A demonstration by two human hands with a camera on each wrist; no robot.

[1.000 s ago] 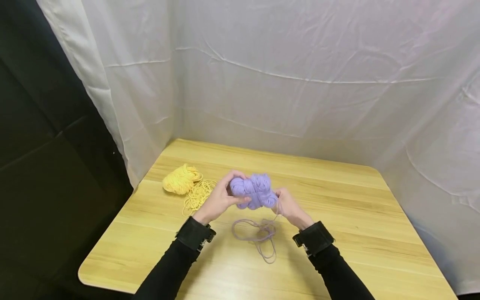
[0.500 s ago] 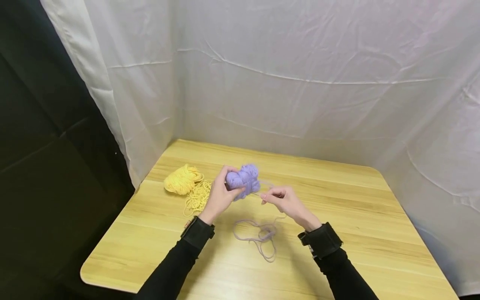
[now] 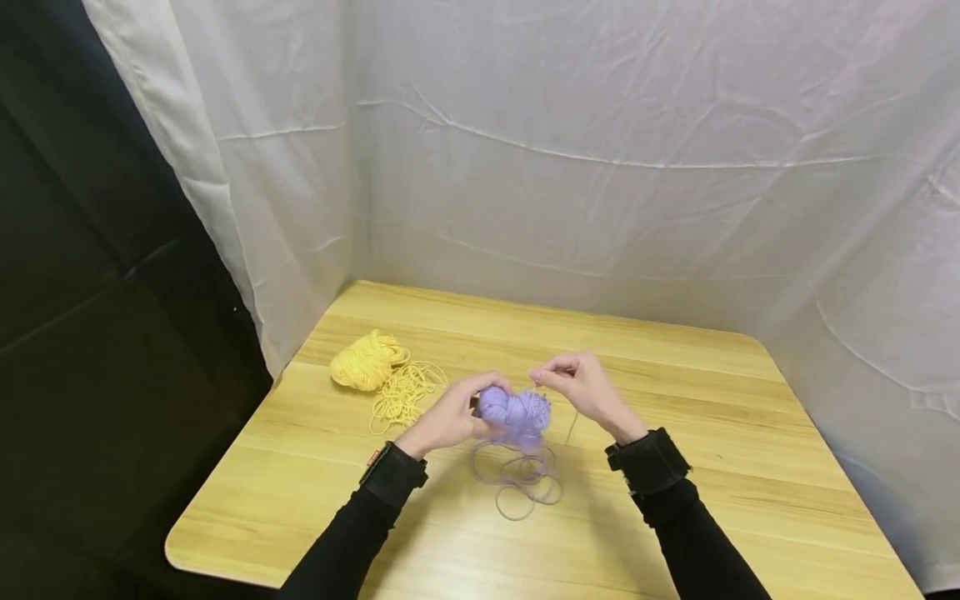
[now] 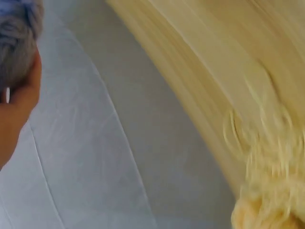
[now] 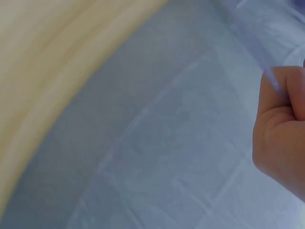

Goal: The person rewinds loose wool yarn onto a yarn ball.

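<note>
Mid-air, two hands work a purple yarn ball (image 3: pixel 516 415) over the wooden table (image 3: pixel 712 433).

From the head view, the left hand (image 3: pixel 448 417) curls around the soft, lumpy ball while the right hand (image 3: pixel 581 385) pinches its thin strand (image 3: pixel 572 427); slack loops (image 3: pixel 521 482) below could snag or knot, likely if pulled fast. Left wrist view: fingers cup fuzzy purple fibre, blurred yellow yarn (image 4: pixel 269 200) beyond. Right wrist view: curled fingers grip the strand.

your head camera looks down on the table (image 3: pixel 675 400); both wrist cameras sit close, sharing its edge (image 4: pixel 200 81) and the curtain (image 5: pixel 157 157).
</note>
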